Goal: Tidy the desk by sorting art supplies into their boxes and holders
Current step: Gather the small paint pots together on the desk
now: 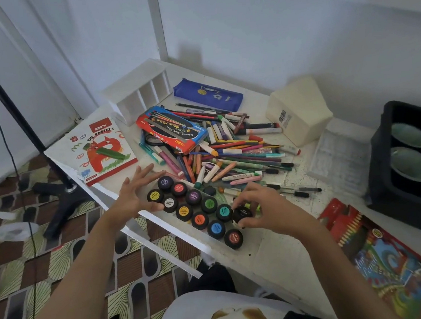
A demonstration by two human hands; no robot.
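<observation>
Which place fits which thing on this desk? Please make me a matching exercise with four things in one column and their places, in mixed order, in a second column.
Things:
1. oil pastels box
2. blue pencil case
3. black paint jar
4. black tray

Places:
A. in the grip of the right hand
B. at the left edge of the desk
C. on the right, holding bowls
D. at the back, close to the wall

Pairs: 1-B, 2-D, 3-A, 4-C.
</observation>
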